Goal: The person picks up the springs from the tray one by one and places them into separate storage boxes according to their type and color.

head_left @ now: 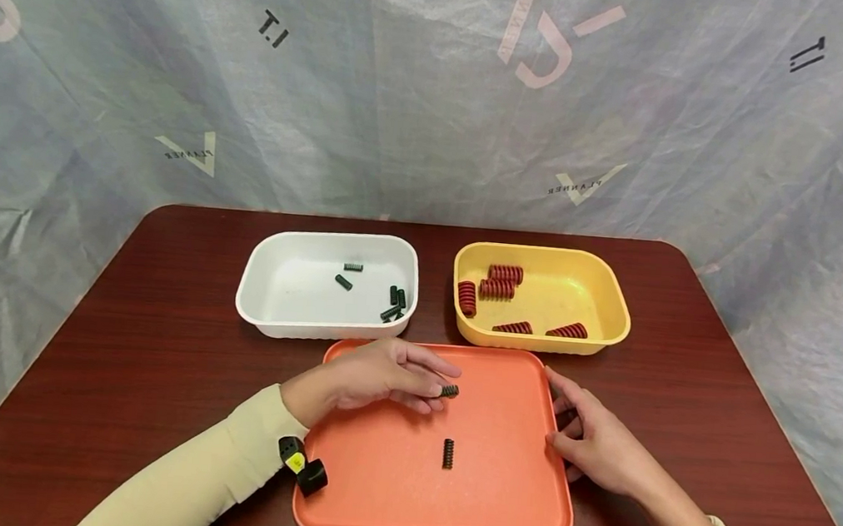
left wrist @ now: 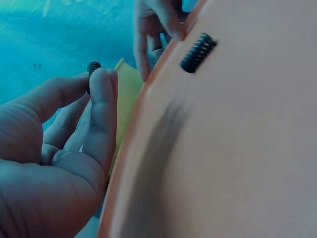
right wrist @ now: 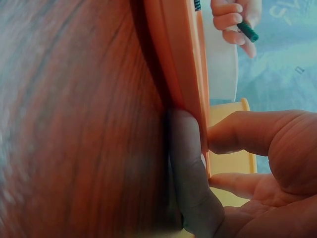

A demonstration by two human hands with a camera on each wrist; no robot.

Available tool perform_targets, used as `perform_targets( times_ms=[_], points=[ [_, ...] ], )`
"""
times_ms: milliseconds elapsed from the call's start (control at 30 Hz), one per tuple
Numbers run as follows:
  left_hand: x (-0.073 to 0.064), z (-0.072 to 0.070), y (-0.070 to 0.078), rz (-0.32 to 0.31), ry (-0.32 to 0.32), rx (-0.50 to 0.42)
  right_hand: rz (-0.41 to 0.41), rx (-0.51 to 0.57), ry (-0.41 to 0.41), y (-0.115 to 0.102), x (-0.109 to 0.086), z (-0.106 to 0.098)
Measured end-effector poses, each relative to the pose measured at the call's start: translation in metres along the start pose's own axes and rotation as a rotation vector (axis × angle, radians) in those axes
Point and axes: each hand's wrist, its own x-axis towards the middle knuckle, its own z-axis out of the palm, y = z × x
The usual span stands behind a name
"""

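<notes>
My left hand [head_left: 389,375] pinches a small dark green coil spring [head_left: 450,391] between thumb and fingertips, above the far half of an orange tray [head_left: 386,494]. In the left wrist view one end of this spring [left wrist: 92,66] sticks out past the fingers. A second dark spring [head_left: 447,454] lies by itself on the tray, nearer the front. At the tray's right edge, my right hand [head_left: 597,441] grips the rim, its thumb on the edge and other fingers along the outside. The right wrist view shows those fingers against the tray's side [right wrist: 190,74].
Behind the tray, a white bin [head_left: 288,322] at left holds several small dark green springs [head_left: 392,314]. Beside it a yellow bin [head_left: 615,322] contains several thicker red springs [head_left: 498,289]. All stand on a dark red wooden table [head_left: 184,309] with a grey printed curtain [head_left: 403,128] behind.
</notes>
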Motion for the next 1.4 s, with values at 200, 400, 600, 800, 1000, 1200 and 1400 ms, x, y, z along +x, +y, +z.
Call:
perform_targets(
  times_ms=[200,400,600,800,1000,1200,1400],
  points=[
    [-0.009,-0.008,0.015,0.038,0.004,-0.012,-0.007,0.021,-0.008,0.0,-0.001,0.0],
    [-0.02,-0.022,0.037,0.076,0.058,-0.032,-0.014,0.014,-0.005,0.0,-0.001,0.0],
    [-0.03,-0.044,0.062,0.066,0.116,-0.039,-0.014,0.017,-0.005,0.0,-0.001,0.0],
    [-0.037,-0.076,0.085,0.029,0.119,0.022,-0.01,0.017,-0.007,0.0,0.0,0.001],
    [-0.035,-0.105,0.102,-0.053,0.148,0.093,-0.007,0.011,-0.007,0.0,0.001,0.002],
    [-0.025,-0.124,0.118,-0.166,0.159,0.159,-0.005,-0.002,0.003,0.0,0.002,0.002],
    [-0.015,-0.142,0.131,-0.232,0.168,0.211,-0.006,0.003,0.004,0.0,0.002,0.001]
  ],
)
